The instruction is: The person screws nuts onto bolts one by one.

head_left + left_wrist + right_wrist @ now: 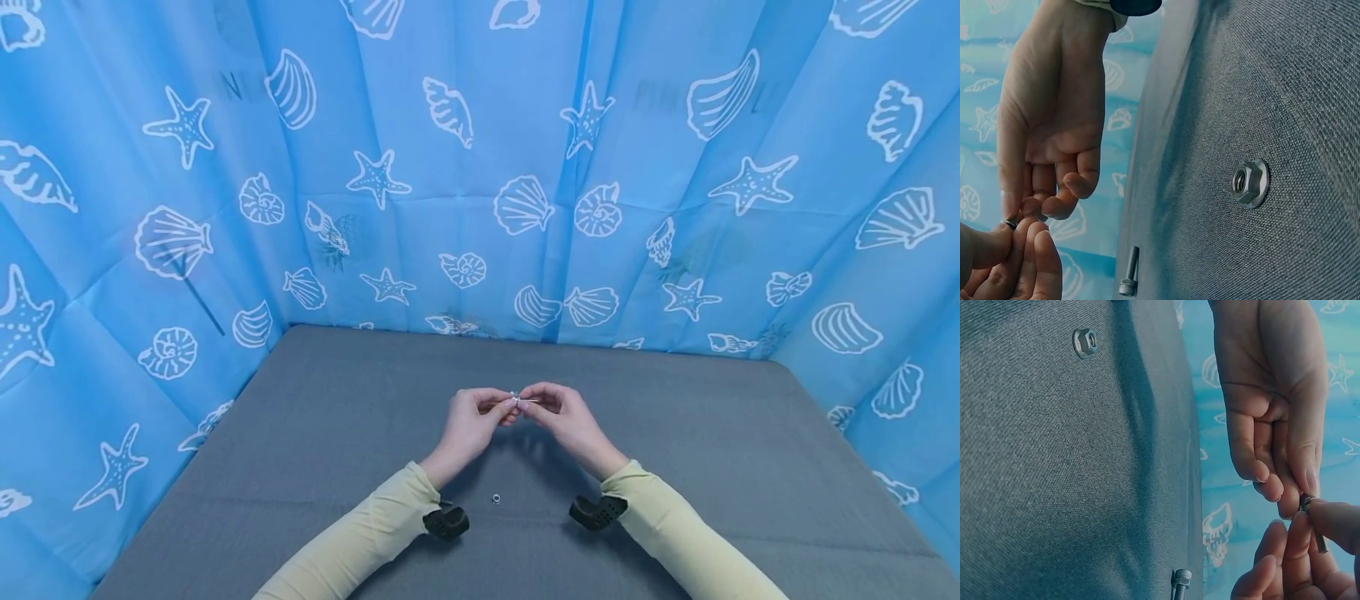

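In the head view my left hand (471,423) and right hand (564,419) meet fingertip to fingertip above the grey table. Between them is a small silver bolt (1322,542). Its threaded shaft points toward my right palm, passing between my right thumb and fingers, which pinch it. My left thumb and index finger pinch the thicker end of the bolt, which they partly cover; whether a nut sits there I cannot tell. A flange nut (1249,183) lies on the cloth nearer my body. Another bolt (1129,272) lies farther off on the table in both wrist views.
Grey cloth covers the table (337,467). A blue curtain (457,217) printed with white shells and starfish hangs around its back and sides. Black wrist cameras (446,523) sit at both sleeve cuffs.
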The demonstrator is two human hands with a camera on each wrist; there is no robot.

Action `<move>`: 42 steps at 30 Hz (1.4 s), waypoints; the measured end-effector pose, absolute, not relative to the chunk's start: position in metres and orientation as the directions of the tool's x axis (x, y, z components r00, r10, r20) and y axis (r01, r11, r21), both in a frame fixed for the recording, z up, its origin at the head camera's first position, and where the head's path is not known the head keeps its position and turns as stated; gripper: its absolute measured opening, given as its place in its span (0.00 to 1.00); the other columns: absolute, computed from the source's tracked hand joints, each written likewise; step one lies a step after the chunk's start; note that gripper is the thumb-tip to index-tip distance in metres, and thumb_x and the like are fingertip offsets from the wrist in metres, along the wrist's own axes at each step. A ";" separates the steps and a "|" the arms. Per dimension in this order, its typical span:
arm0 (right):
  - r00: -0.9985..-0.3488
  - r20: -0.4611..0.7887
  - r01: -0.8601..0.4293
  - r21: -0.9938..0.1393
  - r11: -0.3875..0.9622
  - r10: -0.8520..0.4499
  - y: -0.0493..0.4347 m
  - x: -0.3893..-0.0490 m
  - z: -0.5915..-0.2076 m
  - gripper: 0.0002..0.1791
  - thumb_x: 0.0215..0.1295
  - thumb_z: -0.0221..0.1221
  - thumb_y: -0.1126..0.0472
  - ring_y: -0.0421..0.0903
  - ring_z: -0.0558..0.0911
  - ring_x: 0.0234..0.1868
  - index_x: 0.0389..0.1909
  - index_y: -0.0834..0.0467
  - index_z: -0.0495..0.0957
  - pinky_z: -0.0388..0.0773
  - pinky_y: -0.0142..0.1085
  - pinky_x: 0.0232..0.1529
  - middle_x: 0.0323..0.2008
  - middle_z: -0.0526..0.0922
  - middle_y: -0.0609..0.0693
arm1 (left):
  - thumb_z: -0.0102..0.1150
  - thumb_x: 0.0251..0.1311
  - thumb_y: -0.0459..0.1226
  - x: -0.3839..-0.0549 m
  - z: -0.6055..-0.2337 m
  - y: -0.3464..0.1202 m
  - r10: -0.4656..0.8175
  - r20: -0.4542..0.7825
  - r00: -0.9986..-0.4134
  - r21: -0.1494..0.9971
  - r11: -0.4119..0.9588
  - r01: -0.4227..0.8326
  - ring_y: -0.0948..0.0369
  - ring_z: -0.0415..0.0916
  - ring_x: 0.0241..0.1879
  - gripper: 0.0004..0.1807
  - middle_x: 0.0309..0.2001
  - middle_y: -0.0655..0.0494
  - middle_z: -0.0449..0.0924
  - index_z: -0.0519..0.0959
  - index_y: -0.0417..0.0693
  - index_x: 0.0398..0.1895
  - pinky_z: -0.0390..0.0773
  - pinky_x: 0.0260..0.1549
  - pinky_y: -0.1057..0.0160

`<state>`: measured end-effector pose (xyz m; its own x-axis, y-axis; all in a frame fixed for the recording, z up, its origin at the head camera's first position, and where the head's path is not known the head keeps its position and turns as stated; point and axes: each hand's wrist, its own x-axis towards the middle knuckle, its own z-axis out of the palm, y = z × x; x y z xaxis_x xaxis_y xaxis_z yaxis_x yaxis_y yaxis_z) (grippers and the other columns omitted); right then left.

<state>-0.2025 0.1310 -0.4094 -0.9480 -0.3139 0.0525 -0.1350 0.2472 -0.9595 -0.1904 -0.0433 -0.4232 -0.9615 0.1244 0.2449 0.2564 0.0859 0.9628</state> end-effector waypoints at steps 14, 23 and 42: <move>-0.953 0.045 -0.122 -0.963 0.241 -0.300 0.130 -0.203 -0.416 0.12 0.69 0.57 0.58 0.58 0.78 0.41 0.45 0.63 0.77 0.77 0.50 0.42 0.38 0.81 0.59 | 0.60 0.62 0.33 -0.191 -0.426 -0.043 0.121 0.251 -0.960 0.960 0.094 0.263 0.59 0.83 0.30 0.07 0.30 0.50 0.84 0.84 0.36 0.38 0.84 0.31 0.64; -0.954 0.069 -0.150 -0.953 0.265 -0.292 0.129 -0.204 -0.415 0.12 0.69 0.58 0.58 0.59 0.79 0.41 0.44 0.63 0.78 0.77 0.52 0.42 0.38 0.81 0.55 | 0.59 0.63 0.32 -0.190 -0.425 -0.043 0.136 0.254 -0.957 0.962 0.067 0.265 0.50 0.83 0.33 0.09 0.32 0.43 0.84 0.83 0.34 0.40 0.84 0.33 0.60; -0.952 0.081 -0.167 -0.946 0.278 -0.297 0.127 -0.203 -0.414 0.11 0.69 0.57 0.59 0.63 0.76 0.39 0.44 0.63 0.78 0.77 0.47 0.37 0.36 0.81 0.56 | 0.59 0.63 0.31 -0.189 -0.424 -0.042 0.095 0.256 -0.962 0.960 0.091 0.265 0.57 0.83 0.31 0.07 0.30 0.51 0.84 0.84 0.36 0.39 0.84 0.33 0.59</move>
<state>-0.2028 0.1265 -0.4140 -0.9515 -0.2969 0.0807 -0.1671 0.2783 -0.9458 -0.1888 -0.0421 -0.4244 -0.9619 0.0952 0.2561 0.2646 0.0911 0.9600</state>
